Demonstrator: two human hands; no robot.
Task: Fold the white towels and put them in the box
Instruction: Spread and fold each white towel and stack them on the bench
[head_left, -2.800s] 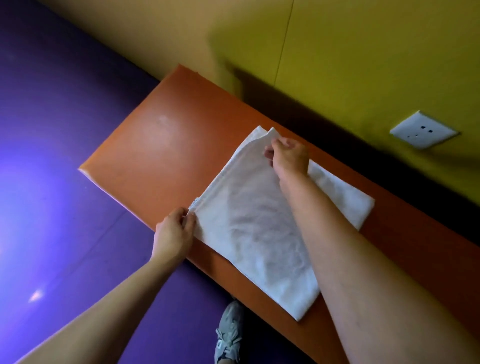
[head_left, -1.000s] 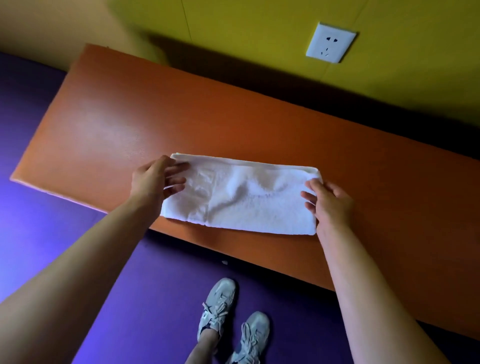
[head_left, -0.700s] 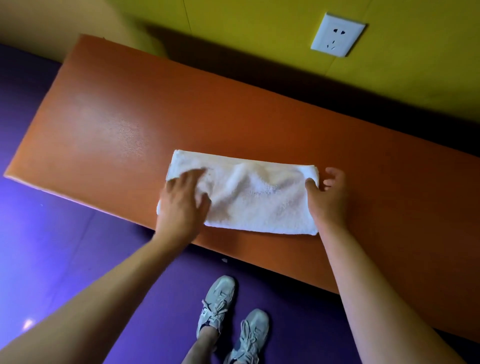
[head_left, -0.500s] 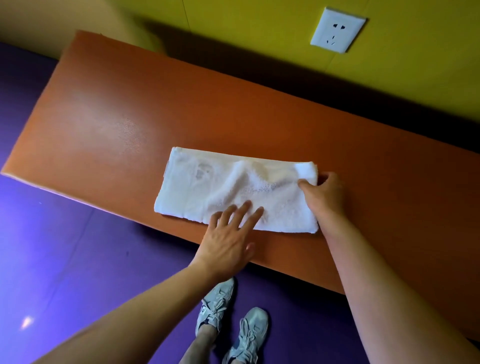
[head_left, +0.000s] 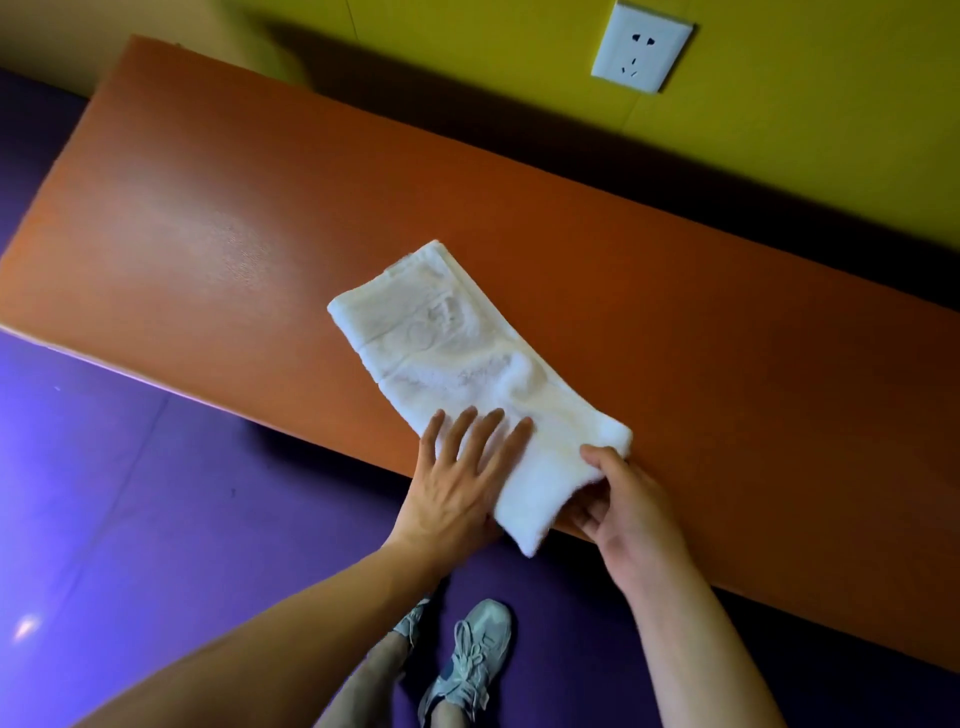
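Observation:
A white towel (head_left: 457, 358), folded into a long strip, lies slantwise on the orange table (head_left: 218, 223). Its near end hangs past the table's front edge. My left hand (head_left: 462, 483) rests flat on the near part of the strip, fingers spread. My right hand (head_left: 623, 499) grips the near right end of the towel, thumb on top and fingers underneath. No box is in view.
A yellow wall with a white power socket (head_left: 641, 47) runs behind the table. The floor (head_left: 130, 493) in front is purple. My two grey shoes (head_left: 467, 654) stand just below the table's front edge.
The strip has swung from lying along the table's length to lying slantwise, with its right end pulled toward me over the edge. My left hand slid right, close to my right hand.

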